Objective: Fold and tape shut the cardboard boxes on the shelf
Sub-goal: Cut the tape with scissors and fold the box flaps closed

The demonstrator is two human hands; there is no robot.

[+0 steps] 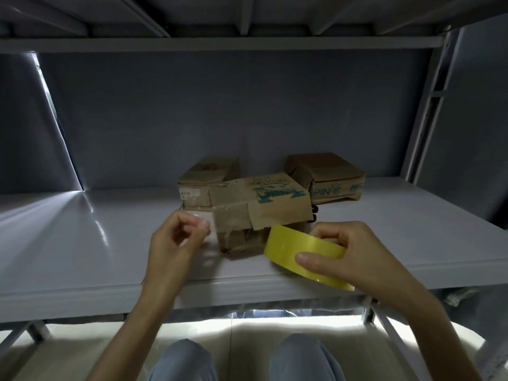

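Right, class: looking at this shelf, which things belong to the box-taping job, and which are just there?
Job:
front box, partly taped
left box
right box
tape roll, in the right hand
left hand, pinching what looks like clear tape

Just there:
shelf
dark object behind the front box, too hidden to identify

Both forearms are bare, with no sleeves, watch or rings showing. The knees [242,358] at the bottom edge wear light blue-grey trousers.
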